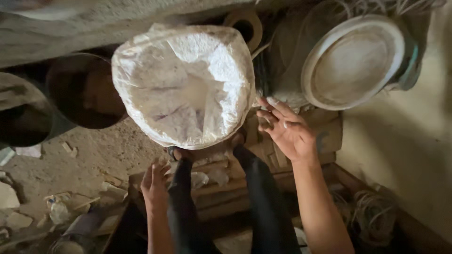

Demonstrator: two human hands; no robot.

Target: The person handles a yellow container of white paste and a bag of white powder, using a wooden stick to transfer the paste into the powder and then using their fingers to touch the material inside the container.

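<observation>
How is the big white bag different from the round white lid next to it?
The white bag is soft, crinkly and open at the top; the round lid is hard, smooth and tilted. The bag is wider than the lid. The bag sits just above both hands; the lid lies off to the right. Both are whitish and dusty.

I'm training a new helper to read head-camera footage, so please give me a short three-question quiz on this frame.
1. True or false: the right hand grips the white sack.
2. What stands right of the sack?
A. a round white lid
B. a ladder
C. a chair
3. The left hand is low, beside the person's dark ____.

Key: 1 false, it is open beside the sack; 2 A; 3 leg.
</observation>
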